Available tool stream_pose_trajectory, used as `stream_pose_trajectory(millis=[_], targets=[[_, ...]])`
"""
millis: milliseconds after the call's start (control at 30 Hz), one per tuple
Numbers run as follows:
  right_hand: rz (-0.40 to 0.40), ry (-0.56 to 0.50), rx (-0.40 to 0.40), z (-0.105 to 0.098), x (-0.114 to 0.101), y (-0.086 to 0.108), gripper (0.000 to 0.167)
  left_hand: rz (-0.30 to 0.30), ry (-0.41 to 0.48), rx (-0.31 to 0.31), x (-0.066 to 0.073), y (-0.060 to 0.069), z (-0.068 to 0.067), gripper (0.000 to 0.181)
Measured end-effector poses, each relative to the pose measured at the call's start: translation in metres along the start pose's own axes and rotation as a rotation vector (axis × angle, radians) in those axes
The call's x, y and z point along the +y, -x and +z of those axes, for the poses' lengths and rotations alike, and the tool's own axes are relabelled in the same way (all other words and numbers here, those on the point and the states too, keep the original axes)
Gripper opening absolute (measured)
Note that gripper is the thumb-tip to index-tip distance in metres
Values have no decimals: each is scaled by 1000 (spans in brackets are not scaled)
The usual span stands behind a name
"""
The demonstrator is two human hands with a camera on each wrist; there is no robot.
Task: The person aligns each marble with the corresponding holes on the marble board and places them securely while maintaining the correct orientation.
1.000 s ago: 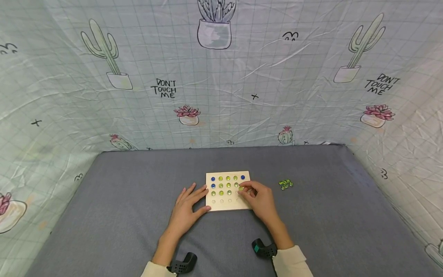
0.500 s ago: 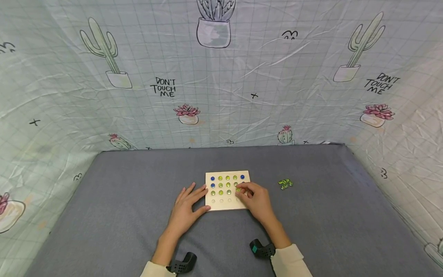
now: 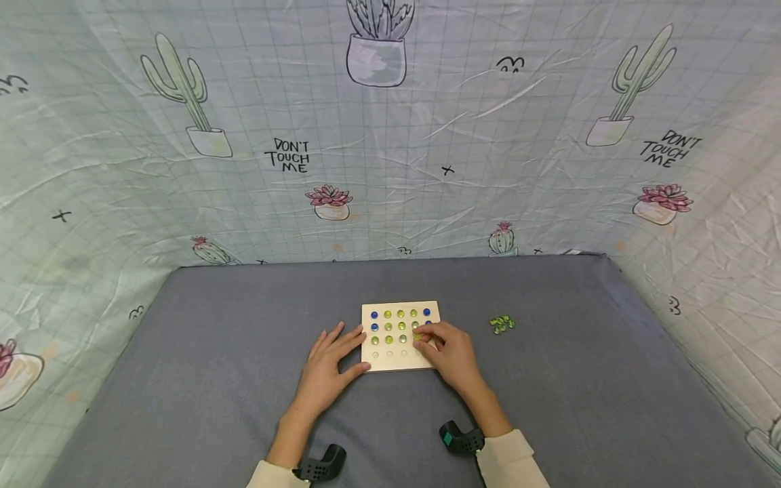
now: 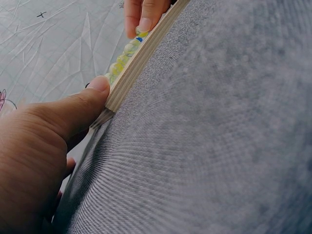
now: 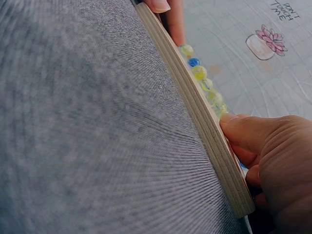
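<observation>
A pale wooden board (image 3: 390, 364) with rows of round hollows lies on the grey cloth. Yellow-green glass marbles (image 3: 388, 327) and a few blue marbles (image 3: 375, 314) sit in its far rows; hollows in the nearest row show bare. My left hand (image 3: 326, 369) rests at the board's left side, fingers spread, fingertips on the edge and thumb (image 4: 100, 85) at the near corner. Over the right part of the third row, my right hand (image 3: 451, 349) pinches a yellow-green marble (image 3: 417, 336) between thumb and index finger, low against the board. That hand hides the board's right side.
To the right of the board lies a small cluster of loose green marbles (image 3: 502, 324). Grey cloth (image 3: 256, 325) covers the table. A patterned curtain (image 3: 403, 149) rises behind the table and at both sides.
My right hand has shifted slightly left along the third row with the marble between its fingertips. My left hand stays in place at the board's left edge.
</observation>
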State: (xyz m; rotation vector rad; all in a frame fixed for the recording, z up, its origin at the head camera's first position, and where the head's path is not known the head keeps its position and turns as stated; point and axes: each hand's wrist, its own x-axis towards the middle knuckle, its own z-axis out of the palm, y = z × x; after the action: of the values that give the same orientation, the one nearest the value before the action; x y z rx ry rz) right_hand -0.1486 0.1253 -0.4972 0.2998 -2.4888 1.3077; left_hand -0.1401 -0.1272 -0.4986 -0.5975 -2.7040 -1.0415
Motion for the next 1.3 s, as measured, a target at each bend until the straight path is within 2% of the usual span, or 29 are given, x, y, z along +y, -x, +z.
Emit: stream_pose_trajectory(millis=[567,1300], targets=[[9,2,-1,-2,-4,-1,17,-30,14,-40,1,-2,-4,61],[34,-15,-23,-3,-1,-1,14,-26,22,-35,0,-2,-3,60]])
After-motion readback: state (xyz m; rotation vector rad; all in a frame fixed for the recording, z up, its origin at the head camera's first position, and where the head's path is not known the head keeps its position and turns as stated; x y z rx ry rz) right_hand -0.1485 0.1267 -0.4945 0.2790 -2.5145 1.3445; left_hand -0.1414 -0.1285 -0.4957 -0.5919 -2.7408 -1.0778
